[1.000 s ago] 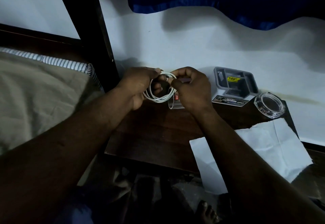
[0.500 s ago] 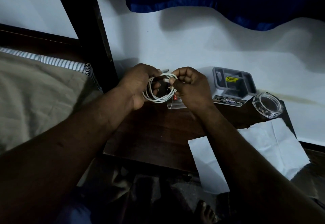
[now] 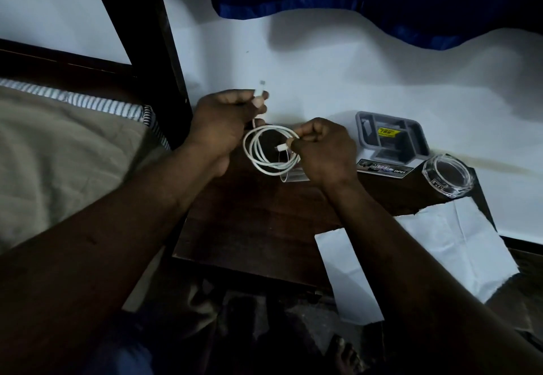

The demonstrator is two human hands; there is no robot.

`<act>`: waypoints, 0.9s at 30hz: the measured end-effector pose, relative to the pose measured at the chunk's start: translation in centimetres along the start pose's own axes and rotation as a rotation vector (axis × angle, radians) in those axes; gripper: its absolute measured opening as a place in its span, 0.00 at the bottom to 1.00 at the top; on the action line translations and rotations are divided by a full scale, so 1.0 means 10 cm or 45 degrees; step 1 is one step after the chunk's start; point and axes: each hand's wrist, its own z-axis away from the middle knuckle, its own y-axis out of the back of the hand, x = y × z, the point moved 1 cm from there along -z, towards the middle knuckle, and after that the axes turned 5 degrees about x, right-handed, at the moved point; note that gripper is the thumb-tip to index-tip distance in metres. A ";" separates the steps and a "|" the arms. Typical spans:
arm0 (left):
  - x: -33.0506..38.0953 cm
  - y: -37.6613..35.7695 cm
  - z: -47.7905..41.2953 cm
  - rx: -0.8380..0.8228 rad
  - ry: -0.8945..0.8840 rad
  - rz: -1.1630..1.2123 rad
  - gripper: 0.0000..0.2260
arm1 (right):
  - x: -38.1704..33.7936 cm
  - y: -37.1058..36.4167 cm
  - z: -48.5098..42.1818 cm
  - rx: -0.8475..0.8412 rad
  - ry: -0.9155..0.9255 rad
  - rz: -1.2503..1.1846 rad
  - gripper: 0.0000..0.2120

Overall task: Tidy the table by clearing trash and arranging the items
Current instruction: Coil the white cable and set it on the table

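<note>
The bed [image 3: 58, 154], under a tan cover with a striped edge, lies just left of the dark wooden desk [image 3: 249, 221], which serves as the landmark here. A white sheet of paper [image 3: 458, 245] hangs over the desk's near right corner. At the desk's back right, against the wall, sits a grey plastic tray [image 3: 390, 136] with a yellow sticker, and just right of it a clear glass ashtray [image 3: 448, 174].

Above the desk's back middle, both hands work a white cable [image 3: 264, 151] wound into a loose coil of several loops. The left hand [image 3: 223, 124] has its fingers clamped on the cable near one plug, which sticks up above the thumb. The right hand [image 3: 323, 148] has its fingers pinched shut on the other end, whose small plug pokes out toward the middle of the coil. Beneath the coil, on the desk, stands something clear and curved, too dim to name.

The step in hand looks like bundling the cable so it can be stored neatly. Next, the loose end probably needs tucking or wrapping round the loops to keep the coil from springing open, before setting it down on the desk. The paper looks like the trash yet to clear.
</note>
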 end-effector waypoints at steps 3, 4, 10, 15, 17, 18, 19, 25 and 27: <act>-0.01 -0.05 0.06 -0.289 -0.210 -0.275 0.06 | 0.00 0.02 0.01 0.104 0.024 0.008 0.06; -0.01 -0.07 0.08 -0.355 -0.220 -0.313 0.07 | -0.01 0.03 0.01 0.133 0.037 0.012 0.07; -0.03 -0.06 0.10 -0.416 0.087 -0.293 0.08 | -0.05 0.06 0.01 0.143 0.077 -0.080 0.07; -0.06 -0.03 0.04 -0.289 0.275 -0.145 0.12 | -0.06 0.07 -0.03 -0.031 0.094 -0.272 0.05; -0.08 -0.03 0.03 -0.230 0.111 -0.469 0.10 | -0.06 0.05 -0.03 -0.052 0.108 -0.230 0.05; -0.10 -0.02 0.02 -0.221 -0.060 -0.767 0.08 | -0.05 0.05 -0.02 -0.059 0.117 -0.187 0.05; -0.09 -0.02 0.03 -0.223 -0.274 -1.079 0.04 | -0.06 0.04 0.00 -0.066 0.132 -0.141 0.05; -0.05 -0.05 0.11 0.000 -0.635 -1.155 0.08 | -0.08 -0.02 0.04 -0.081 0.100 -0.098 0.07; -0.06 -0.09 0.11 -0.165 -0.196 -0.572 0.05 | -0.06 -0.03 0.05 -0.041 0.111 -0.056 0.03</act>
